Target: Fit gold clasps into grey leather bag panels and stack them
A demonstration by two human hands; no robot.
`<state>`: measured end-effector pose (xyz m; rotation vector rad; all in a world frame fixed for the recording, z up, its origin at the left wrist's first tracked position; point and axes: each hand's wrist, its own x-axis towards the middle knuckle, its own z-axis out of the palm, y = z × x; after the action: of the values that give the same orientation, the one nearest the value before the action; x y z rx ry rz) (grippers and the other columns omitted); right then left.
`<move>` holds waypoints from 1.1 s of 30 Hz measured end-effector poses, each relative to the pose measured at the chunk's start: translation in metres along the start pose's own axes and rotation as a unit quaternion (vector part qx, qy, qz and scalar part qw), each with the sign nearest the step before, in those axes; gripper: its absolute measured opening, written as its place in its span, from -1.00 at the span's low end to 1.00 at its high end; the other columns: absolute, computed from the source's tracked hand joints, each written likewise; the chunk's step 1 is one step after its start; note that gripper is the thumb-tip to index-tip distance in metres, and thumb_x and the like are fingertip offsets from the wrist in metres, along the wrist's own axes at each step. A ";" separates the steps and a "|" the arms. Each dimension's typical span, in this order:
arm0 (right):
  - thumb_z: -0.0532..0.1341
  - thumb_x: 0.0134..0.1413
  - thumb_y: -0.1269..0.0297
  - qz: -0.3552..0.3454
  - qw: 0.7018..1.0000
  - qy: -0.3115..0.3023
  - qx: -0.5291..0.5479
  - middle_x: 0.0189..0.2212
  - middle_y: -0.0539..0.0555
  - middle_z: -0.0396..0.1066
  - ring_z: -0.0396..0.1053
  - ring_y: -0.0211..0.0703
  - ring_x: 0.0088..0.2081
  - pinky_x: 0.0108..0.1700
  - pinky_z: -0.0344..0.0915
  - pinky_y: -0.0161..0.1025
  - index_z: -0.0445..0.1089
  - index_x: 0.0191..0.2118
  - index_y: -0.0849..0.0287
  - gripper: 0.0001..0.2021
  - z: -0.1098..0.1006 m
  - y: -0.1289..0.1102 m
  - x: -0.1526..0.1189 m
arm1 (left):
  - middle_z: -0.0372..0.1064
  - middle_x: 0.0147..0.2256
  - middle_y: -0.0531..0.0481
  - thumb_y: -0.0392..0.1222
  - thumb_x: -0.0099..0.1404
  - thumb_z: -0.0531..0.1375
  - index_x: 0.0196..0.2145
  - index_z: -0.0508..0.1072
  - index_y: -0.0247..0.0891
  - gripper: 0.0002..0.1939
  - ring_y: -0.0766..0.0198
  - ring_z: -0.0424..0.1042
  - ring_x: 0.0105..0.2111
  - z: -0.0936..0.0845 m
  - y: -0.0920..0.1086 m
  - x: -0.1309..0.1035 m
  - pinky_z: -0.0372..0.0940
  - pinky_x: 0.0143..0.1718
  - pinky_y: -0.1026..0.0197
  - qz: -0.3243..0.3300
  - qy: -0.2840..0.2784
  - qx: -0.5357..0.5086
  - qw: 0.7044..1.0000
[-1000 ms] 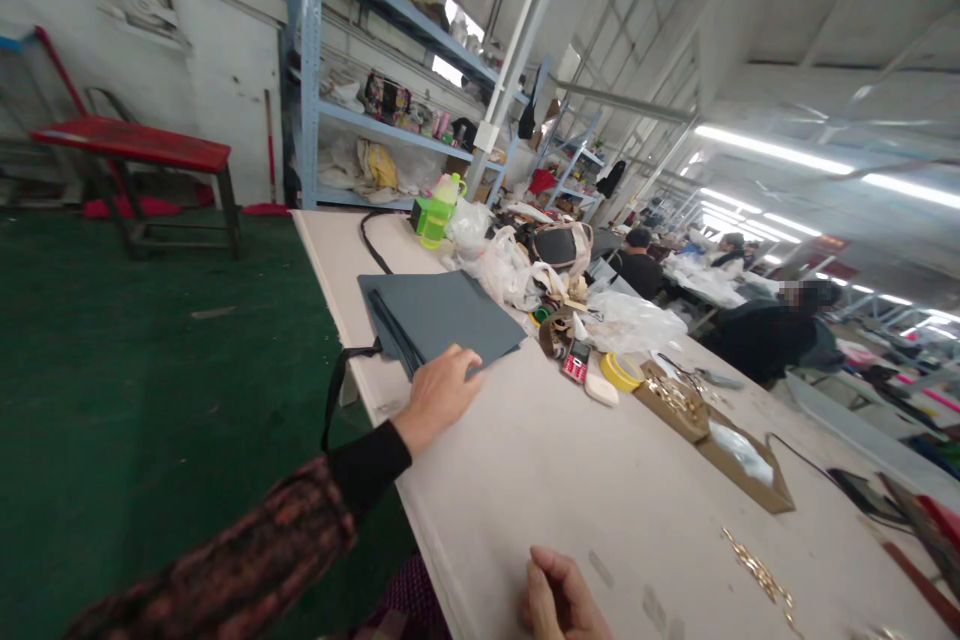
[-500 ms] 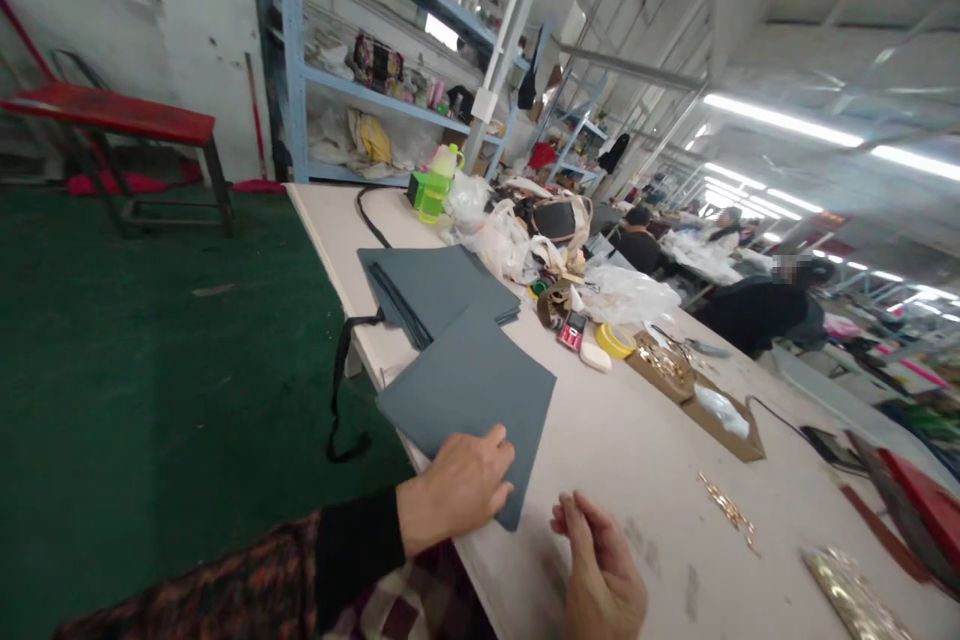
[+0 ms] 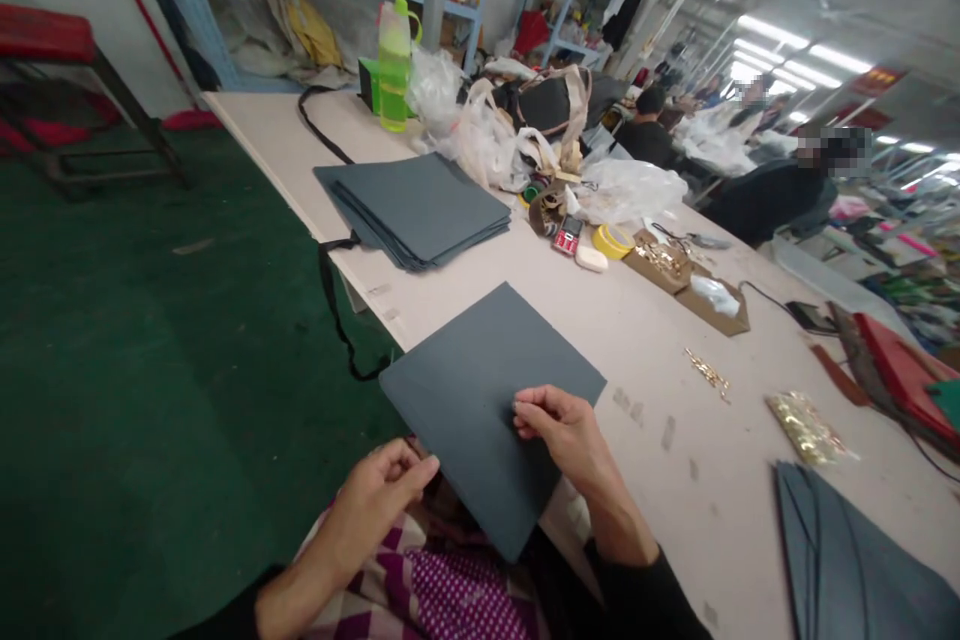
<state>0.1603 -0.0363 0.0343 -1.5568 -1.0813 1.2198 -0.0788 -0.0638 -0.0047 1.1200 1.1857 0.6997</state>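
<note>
A dark grey sheet (image 3: pixel 480 370), flat and roughly square with rounded corners, lies at the table's near edge, its lower corner jutting over my lap. My left hand (image 3: pixel 379 495) is curled at the sheet's left edge, thumb against the rim and fingertips partly hidden there. Above the sheet's right half, my right hand (image 3: pixel 562 430) has thumb and forefinger pinched together; whatever they hold, if anything, is too small to name. Further back lies a stack of similar grey sheets (image 3: pixel 420 205).
More grey sheets (image 3: pixel 847 560) lie at the lower right, near a bag of gold-coloured pieces (image 3: pixel 806 425). Small gold fittings (image 3: pixel 706 373) are scattered on the table. Behind are cardboard trays (image 3: pixel 712 305), yellow tape (image 3: pixel 612 240) and a green bottle (image 3: pixel 394 65). A black strap (image 3: pixel 334 310) hangs off the edge.
The sheet has come off the stack toward me. My left hand has moved from on top of it to its left edge; my right hand has moved from the table to above the sheet.
</note>
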 end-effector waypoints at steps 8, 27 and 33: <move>0.34 -0.13 0.18 0.064 0.991 -0.117 -0.026 -0.62 -0.04 0.43 0.36 -0.34 -0.59 -0.50 0.34 -0.39 0.47 -0.37 0.28 -0.75 0.006 -0.020 0.014 | 0.47 -0.05 -0.13 0.00 0.20 0.28 0.00 0.42 -0.26 -0.55 0.09 0.45 -0.09 0.026 0.035 0.010 0.32 0.01 0.04 0.040 -0.081 -0.192 0.977; 0.35 -0.06 0.11 0.029 0.990 -0.131 -0.044 -0.67 -0.11 0.34 0.34 -0.30 -0.61 -0.57 0.27 -0.40 0.31 -0.38 0.18 -0.72 -0.001 -0.018 0.016 | 0.53 -0.16 -0.07 0.07 0.10 0.22 -0.15 0.56 -0.13 -0.60 -0.01 0.48 -0.14 0.030 0.036 0.029 0.45 -0.23 0.12 0.116 0.009 0.118 0.986; 0.37 -0.04 0.21 -0.126 0.955 0.055 -0.261 -0.45 -0.02 0.45 0.32 -0.25 -0.41 -0.32 0.25 -0.32 0.41 -0.43 0.16 -0.83 -0.042 -0.010 0.009 | 0.36 0.15 -0.03 -0.12 0.29 0.02 0.17 0.36 -0.14 -0.50 0.05 0.39 0.09 0.063 0.064 0.053 0.28 0.15 0.06 0.266 -0.117 0.290 0.912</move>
<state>0.2013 -0.0299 0.0477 -1.7783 -1.5578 0.6936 0.0033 -0.0140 0.0350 2.0181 0.8966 0.6020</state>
